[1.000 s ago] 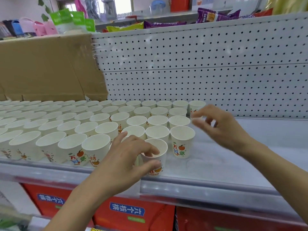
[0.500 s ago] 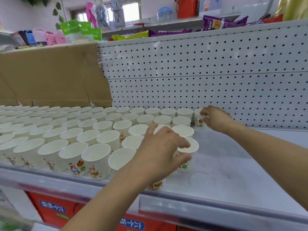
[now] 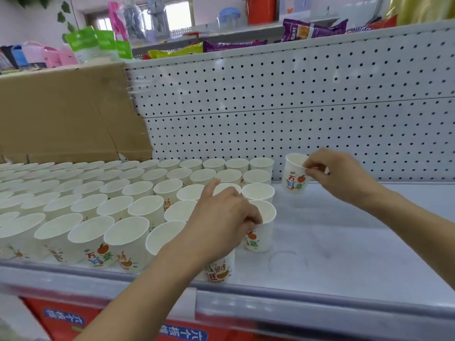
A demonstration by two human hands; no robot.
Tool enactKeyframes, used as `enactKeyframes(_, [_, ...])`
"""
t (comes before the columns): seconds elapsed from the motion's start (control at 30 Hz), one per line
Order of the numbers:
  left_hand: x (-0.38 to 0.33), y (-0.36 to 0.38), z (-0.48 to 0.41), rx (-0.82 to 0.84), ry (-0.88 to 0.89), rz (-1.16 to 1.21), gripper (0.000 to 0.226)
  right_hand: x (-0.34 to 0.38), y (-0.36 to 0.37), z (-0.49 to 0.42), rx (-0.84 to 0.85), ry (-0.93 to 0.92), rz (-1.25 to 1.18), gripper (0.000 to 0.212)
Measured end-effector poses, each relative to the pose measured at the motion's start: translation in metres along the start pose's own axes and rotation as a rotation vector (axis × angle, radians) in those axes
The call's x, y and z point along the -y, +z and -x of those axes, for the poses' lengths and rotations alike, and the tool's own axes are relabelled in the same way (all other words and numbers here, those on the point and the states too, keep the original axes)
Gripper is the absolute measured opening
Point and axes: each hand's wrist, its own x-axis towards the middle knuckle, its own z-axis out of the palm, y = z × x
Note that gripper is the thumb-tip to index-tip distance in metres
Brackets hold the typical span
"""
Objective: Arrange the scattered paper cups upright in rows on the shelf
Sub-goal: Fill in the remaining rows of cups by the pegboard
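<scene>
1. The right hand (image 3: 341,177) pinches a paper cup (image 3: 294,179) by its rim, thumb and fingertips closed on the near edge. Half a second ago that cup stood at the right end of the back row. Now it sits a gap away from that row, leaning a little, and it looks to be just off the shelf (image 3: 344,254), close to the pegboard (image 3: 295,94).
2. The left hand (image 3: 221,225) still grips the rim of a second cup (image 3: 264,232), which stands upright at the right end of the second row from the front. The fingers curl over the lip, and I cannot tell how far they reach inside.
3. A second ago the left hand was on the front cup (image 3: 220,270). That cup now stands alone under the left wrist, at the shelf's front edge.
4. The two hands are well apart, the left near the front and the right up by the back panel.
5. The rows of cups (image 3: 110,205) fill the left part of the shelf, all mouth-up, as they were before. The right part of the shelf is bare white surface.
6. A sheet of cardboard (image 3: 61,112) leans behind the cups on the left. Snack packets (image 3: 312,29) lie along the top, and red boxes (image 3: 184,333) show under the shelf.
</scene>
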Motion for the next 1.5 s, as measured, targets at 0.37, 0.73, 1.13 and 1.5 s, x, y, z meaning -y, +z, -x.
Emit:
enactKeyframes(0.37, [0.041,-0.002,0.072,-0.276,-0.057,0.347,0.036,0.096,-0.038,0.098,0.137,-0.430,-0.238,0.008])
enactKeyframes(0.73, [0.036,0.007,0.083,-0.176,0.003,0.286,0.017,0.096,-0.021,0.099,0.283,-0.395,-0.110,0.011])
enactKeyframes(1.13, [0.032,-0.002,0.085,-0.119,-0.034,0.290,0.010,0.109,-0.012,0.108,0.225,-0.455,-0.036,0.014])
enactKeyframes(1.5, [0.037,0.001,0.091,-0.122,-0.008,0.308,0.052,0.111,-0.017,0.094,0.022,-0.189,-0.293,0.035])
